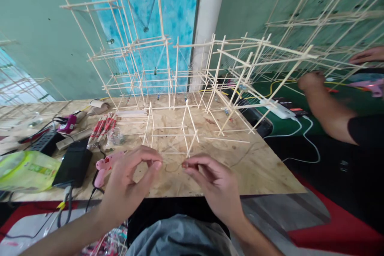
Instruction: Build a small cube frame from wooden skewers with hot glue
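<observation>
The left hand [130,186] and right hand [211,190] are both pinching, fingers [156,165] closing on a thin strand [172,168] just in front of the stick frame [166,127]!

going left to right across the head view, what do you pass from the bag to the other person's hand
green plastic bag → black power brick → pink hot glue gun → left hand → right hand → white power strip → other person's hand
</observation>
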The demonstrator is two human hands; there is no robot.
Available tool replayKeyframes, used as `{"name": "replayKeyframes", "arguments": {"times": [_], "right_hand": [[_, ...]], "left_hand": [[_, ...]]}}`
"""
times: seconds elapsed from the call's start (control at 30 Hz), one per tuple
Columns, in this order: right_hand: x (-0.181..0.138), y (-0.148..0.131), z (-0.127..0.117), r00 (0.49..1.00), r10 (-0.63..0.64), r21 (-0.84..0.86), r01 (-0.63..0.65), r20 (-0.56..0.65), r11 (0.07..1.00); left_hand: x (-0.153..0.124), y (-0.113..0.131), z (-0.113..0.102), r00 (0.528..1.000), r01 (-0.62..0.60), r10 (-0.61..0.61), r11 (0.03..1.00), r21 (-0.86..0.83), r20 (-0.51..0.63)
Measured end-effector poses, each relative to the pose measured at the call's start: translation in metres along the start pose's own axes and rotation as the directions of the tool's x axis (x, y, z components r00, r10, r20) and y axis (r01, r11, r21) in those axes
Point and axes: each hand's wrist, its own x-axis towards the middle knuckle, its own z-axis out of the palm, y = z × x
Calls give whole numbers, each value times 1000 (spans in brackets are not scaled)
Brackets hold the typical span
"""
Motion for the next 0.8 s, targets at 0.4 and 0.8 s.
{"name": "replayKeyframes", "arguments": {"times": [0.4, 0.8], "right_hand": [[6, -1, 24, 999, 39, 156, -38, -2, 987], [8, 12, 14, 867, 428, 338, -495, 255, 801]], "left_hand": [[15, 20, 24, 996, 86, -86, 996, -15, -25], [55, 22, 10, 986, 53, -65, 996, -75, -157]]}}
